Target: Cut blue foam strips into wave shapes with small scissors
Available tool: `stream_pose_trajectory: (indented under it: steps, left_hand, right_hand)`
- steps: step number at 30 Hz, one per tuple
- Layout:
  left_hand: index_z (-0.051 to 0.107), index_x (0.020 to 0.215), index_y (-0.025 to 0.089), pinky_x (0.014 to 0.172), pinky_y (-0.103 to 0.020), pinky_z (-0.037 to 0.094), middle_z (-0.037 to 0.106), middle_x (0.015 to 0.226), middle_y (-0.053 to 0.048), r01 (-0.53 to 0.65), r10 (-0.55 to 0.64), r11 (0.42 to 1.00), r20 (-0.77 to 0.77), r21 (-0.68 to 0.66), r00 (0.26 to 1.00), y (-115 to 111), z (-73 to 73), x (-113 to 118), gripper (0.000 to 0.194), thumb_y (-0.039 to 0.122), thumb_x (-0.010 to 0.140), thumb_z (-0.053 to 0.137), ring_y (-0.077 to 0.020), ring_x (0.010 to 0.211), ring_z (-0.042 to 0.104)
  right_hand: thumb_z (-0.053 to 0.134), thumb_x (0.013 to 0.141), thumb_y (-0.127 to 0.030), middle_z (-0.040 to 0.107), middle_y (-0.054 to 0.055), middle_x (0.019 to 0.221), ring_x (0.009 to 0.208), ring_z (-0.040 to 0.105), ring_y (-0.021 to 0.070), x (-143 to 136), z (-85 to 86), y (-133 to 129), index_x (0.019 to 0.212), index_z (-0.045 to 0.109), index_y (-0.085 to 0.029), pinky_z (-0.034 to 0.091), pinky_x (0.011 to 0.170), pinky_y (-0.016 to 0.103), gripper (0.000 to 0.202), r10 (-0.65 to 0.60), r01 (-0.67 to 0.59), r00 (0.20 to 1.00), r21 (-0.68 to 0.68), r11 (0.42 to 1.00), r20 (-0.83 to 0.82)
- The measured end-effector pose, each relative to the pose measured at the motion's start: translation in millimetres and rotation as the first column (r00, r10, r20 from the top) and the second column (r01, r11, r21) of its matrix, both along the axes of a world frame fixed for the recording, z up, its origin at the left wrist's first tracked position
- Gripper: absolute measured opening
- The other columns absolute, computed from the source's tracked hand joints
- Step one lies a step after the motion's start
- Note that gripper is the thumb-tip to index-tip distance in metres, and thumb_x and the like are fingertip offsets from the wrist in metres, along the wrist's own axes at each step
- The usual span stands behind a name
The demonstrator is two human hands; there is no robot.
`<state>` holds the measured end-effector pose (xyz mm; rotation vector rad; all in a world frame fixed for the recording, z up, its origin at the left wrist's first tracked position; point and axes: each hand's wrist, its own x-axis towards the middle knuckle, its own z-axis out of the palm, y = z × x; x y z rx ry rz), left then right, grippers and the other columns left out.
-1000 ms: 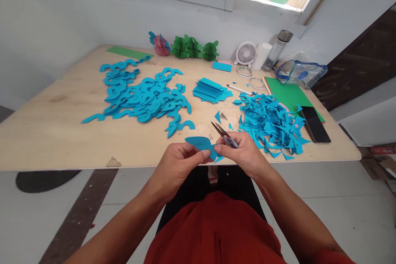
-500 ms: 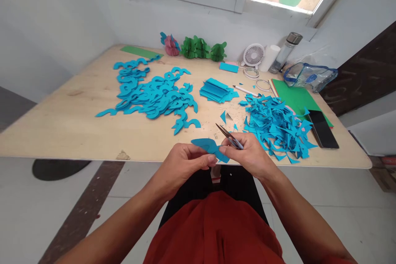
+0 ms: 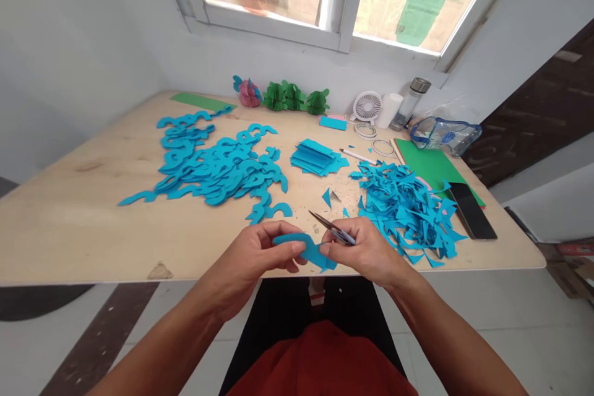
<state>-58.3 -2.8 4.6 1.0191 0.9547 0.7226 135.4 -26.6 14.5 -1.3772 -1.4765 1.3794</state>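
Observation:
A partly cut piece of blue paper [image 3: 312,253] is held over the table's front edge. My left hand [image 3: 266,250] pinches its left part between thumb and fingers. My right hand [image 3: 359,247] holds scissors [image 3: 335,228] against the palm, blades pointing up and left, while its thumb and a finger grip the paper's right part. To the left lies a heap of curved blue paper cutouts [image 3: 232,164]. Right of my right hand is a pile of blue paper scraps [image 3: 408,204]. Behind the hands sits a stack of blue paper pieces [image 3: 315,156].
A phone [image 3: 472,210] and green paper sheets [image 3: 424,161] lie at right. Along the wall stand a small fan [image 3: 367,107], a bottle [image 3: 410,104], a clear pouch [image 3: 448,135] and green paper ornaments [image 3: 292,96]. A white pencil [image 3: 358,156] lies near the stack.
The view has tilted up and shifted slightly. My left thumb has moved further onto the blue paper. The scissors stay in my right hand.

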Motion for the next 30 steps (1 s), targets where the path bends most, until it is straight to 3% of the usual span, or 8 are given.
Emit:
stream_pose_trajectory:
  steps: [8,15,17,19,22,26,30]
  left_hand:
    - [0.071,0.055,0.021,0.058,-0.028,0.048,0.066,0.058,-0.004,0.092,-0.082,0.992,-0.112,0.085,0.990,6,-2.5,0,0.016,0.032,0.066,0.075,-0.0166,0.056,0.059]
    - [0.068,0.050,0.023,0.058,-0.026,0.043,0.064,0.054,-0.002,0.044,-0.006,0.983,-0.203,0.180,0.979,4,4.4,1,0.020,0.032,0.067,0.072,-0.0155,0.057,0.054]
    - [0.070,0.052,0.022,0.060,-0.026,0.044,0.066,0.056,-0.003,-0.013,0.053,0.981,-0.204,0.194,0.978,5,1.9,0,0.019,0.033,0.067,0.073,-0.0164,0.059,0.056]
    - [0.071,0.056,0.021,0.061,-0.027,0.045,0.067,0.057,-0.003,-0.129,0.161,0.973,-0.167,0.189,0.973,6,-2.6,0,0.018,0.034,0.067,0.074,-0.0165,0.059,0.057]
    - [0.071,0.057,0.019,0.061,-0.028,0.047,0.066,0.056,-0.001,-0.361,0.364,0.930,-0.023,0.070,0.931,8,-8.6,6,0.016,0.032,0.060,0.080,-0.0166,0.058,0.061]
    - [0.070,0.060,0.016,0.063,-0.028,0.050,0.065,0.056,0.002,-0.529,0.539,0.842,0.143,-0.106,0.830,8,-8.1,19,0.020,0.028,0.052,0.085,-0.0159,0.056,0.064]
    - [0.068,0.060,0.016,0.066,-0.029,0.052,0.065,0.057,0.003,-0.581,0.617,0.786,0.216,-0.212,0.757,4,-3.8,32,0.022,0.023,0.050,0.086,-0.0149,0.056,0.064]
  right_hand:
    - [0.063,0.075,-0.020,0.040,-0.007,0.050,0.049,0.032,0.0080,2,4.2,10,0.062,0.061,-0.016,0.022,0.045,0.023,0.013,0.124,-0.126,0.985,0.006,0.992,0.118]
    - [0.065,0.075,-0.023,0.039,-0.007,0.049,0.049,0.031,0.0082,0,7.5,14,0.061,0.060,-0.017,0.020,0.046,0.024,0.016,0.103,-0.103,0.989,-0.008,0.995,0.105]
    - [0.068,0.076,-0.029,0.040,-0.007,0.051,0.049,0.031,0.0085,1,4.2,12,0.066,0.063,-0.017,0.019,0.047,0.024,0.017,0.023,-0.025,0.998,0.040,0.999,0.060]
    - [0.066,0.079,-0.040,0.040,-0.006,0.053,0.050,0.031,0.0091,0,-4.4,7,0.070,0.065,-0.016,0.019,0.047,0.025,0.025,-0.141,0.146,0.989,0.110,0.983,-0.048]
    - [0.048,0.088,-0.059,0.029,-0.007,0.049,0.047,0.021,0.0096,-8,-28.0,-8,0.077,0.066,-0.015,0.015,0.045,0.026,0.049,-0.407,0.451,0.851,0.064,0.890,-0.332]
    - [0.052,0.087,-0.061,0.029,-0.008,0.049,0.047,0.022,0.0094,-30,-59.8,-29,0.078,0.065,-0.014,0.016,0.045,0.026,0.049,-0.463,0.470,0.806,-0.077,0.879,-0.369]
    - [0.051,0.087,-0.061,0.029,-0.008,0.051,0.048,0.023,0.0097,-51,-67.0,-34,0.075,0.062,-0.015,0.017,0.045,0.025,0.049,-0.439,0.444,0.831,-0.069,0.893,-0.342]
